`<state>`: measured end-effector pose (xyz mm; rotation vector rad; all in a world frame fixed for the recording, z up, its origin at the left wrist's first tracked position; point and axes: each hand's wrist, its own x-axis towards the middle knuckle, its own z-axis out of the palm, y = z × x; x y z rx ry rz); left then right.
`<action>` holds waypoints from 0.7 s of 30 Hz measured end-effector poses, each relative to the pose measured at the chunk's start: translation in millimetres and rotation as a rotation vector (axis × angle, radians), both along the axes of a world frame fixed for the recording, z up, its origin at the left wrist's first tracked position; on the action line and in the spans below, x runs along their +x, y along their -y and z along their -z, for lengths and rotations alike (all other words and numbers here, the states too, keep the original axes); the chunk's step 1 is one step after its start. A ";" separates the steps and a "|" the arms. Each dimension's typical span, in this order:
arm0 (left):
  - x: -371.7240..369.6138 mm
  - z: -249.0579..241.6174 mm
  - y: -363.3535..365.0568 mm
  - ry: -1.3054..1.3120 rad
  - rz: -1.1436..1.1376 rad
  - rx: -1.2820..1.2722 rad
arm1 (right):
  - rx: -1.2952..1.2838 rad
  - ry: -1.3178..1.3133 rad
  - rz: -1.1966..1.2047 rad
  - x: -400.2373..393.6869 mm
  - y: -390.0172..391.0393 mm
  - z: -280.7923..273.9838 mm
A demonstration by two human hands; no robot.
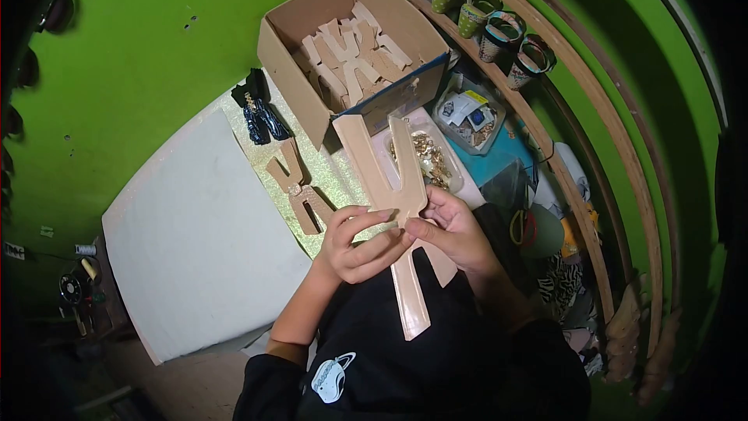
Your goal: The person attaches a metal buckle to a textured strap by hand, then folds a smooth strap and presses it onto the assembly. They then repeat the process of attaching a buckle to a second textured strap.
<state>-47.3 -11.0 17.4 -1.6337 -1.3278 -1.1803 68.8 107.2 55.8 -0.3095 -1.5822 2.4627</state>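
A beige, X-shaped leather sandal upper (382, 164) is held up over my lap, its long arms spreading away from me and its shorter ones toward me. My right hand (460, 238) grips its narrow middle from the right, thumb on top and fingers behind. Curled around the same middle part from the left is my left hand (360, 243), its fingertips meeting the leather beside the right thumb. Anything small between those fingertips is hidden. On the glittery cloth, a similar tan upper (294, 191) with a shiny ornament lies left of my hands.
A cardboard box (292, 97) holds several beige uppers. Beside it stand a tray of gold-coloured fittings (458, 179) and a plastic tub of small parts (499, 121). A black shiny piece (261, 117) lies near a white padded surface (195, 242). Small woven baskets (499, 35) line the wooden rack.
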 end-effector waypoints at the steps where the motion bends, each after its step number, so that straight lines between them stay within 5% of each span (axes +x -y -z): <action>1: -2.3 -0.1 3.2 0.004 0.015 -0.086 | 0.000 -0.001 -0.001 -0.7 0.3 1.6; 16: -5.6 -5.4 7.6 0.075 -0.174 -0.287 | -0.010 -0.041 -0.006 -1.1 0.2 13.3; 21: -5.5 -1.1 4.0 -0.013 -0.204 -0.237 | -0.431 0.080 -0.054 1.5 -2.2 15.0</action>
